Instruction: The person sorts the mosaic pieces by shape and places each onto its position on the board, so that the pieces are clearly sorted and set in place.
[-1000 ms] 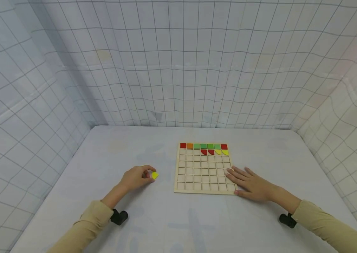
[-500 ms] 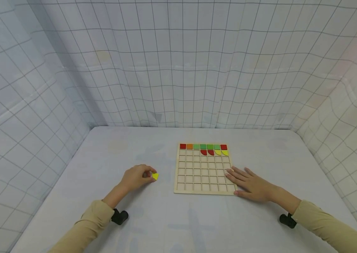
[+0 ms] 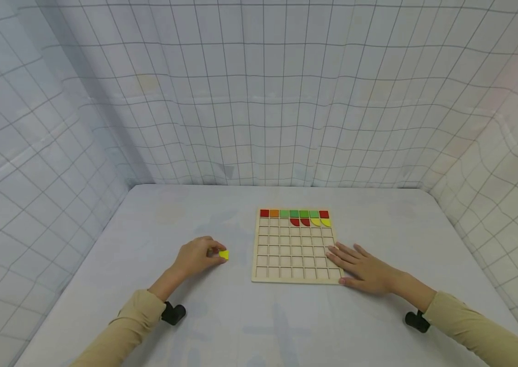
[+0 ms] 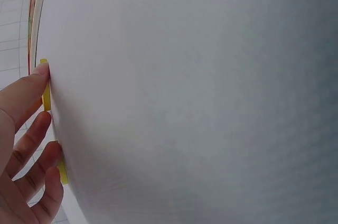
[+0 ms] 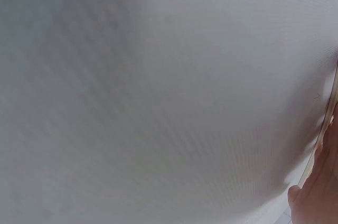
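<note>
My left hand (image 3: 197,256) pinches a small flat yellow piece (image 3: 224,255) between thumb and index finger, left of a wooden grid board (image 3: 292,280). In the left wrist view the thumb lies against the edge of this piece, and a second yellow piece (image 4: 63,172) shows by the other fingers, low against the white surface. My right hand (image 3: 366,270) lies spread with straight fingers, its fingertips resting over the right edge of the board. Only part of that hand shows at the edge of the right wrist view.
Red, orange and green squares (image 3: 294,213) fill the board's far row. Below them sit two red quarter-round pieces (image 3: 300,222) and two yellow curved ones (image 3: 320,222). The table (image 3: 259,316) has a white cover, with grid-patterned cloth walls (image 3: 259,102) at the back and sides.
The yellow piece has turned between the left fingertips, from a pointed outline to a squarer one. The left hand stays in about the same place, and the right hand keeps its position on the board.
</note>
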Tool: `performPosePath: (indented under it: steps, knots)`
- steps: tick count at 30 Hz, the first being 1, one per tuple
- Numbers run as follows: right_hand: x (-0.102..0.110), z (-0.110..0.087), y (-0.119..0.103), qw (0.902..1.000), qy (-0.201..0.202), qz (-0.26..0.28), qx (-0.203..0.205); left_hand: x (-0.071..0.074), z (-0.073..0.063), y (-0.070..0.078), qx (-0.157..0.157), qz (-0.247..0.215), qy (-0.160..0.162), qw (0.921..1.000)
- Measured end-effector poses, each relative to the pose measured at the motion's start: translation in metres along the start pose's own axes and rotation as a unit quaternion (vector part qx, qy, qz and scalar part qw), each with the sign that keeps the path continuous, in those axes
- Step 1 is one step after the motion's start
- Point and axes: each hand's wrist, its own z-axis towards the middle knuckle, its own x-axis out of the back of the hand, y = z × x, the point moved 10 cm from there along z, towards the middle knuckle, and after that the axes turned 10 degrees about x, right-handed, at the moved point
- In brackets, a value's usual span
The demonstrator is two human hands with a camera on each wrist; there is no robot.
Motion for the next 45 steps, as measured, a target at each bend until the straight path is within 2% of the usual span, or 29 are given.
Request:
performPosePath:
  steps: [10,18,25,32,37,40,45]
  knots:
    - [0.001,-0.001,-0.001,1.0,-0.003,0.003,-0.002,-0.004,0.005,0.002,-0.002,0.002,0.013,0.9999]
    - [0.004,-0.001,-0.001,1.0,-0.001,0.001,-0.003,-0.003,0.016,0.013,-0.012,-0.001,0.031,0.9994]
    - [0.002,0.0,0.0,1.0,0.006,0.006,0.004,-0.002,0.028,0.031,-0.035,0.001,0.036,0.9987]
    - [0.001,0.0,0.002,0.9999,0.008,0.008,0.005,-0.007,0.043,0.047,-0.039,0.004,0.022,0.999]
    - [0.0,0.0,0.004,1.0,0.003,0.005,0.001,-0.01,0.054,0.059,-0.051,0.012,0.027,0.9982]
    - [-0.001,-0.001,0.004,0.9999,-0.002,0.01,-0.003,-0.011,0.06,0.068,-0.066,0.013,0.035,0.9971]
    - [-0.001,0.0,0.002,0.9999,-0.004,0.014,0.001,-0.014,0.068,0.081,-0.088,0.011,0.029,0.9956]
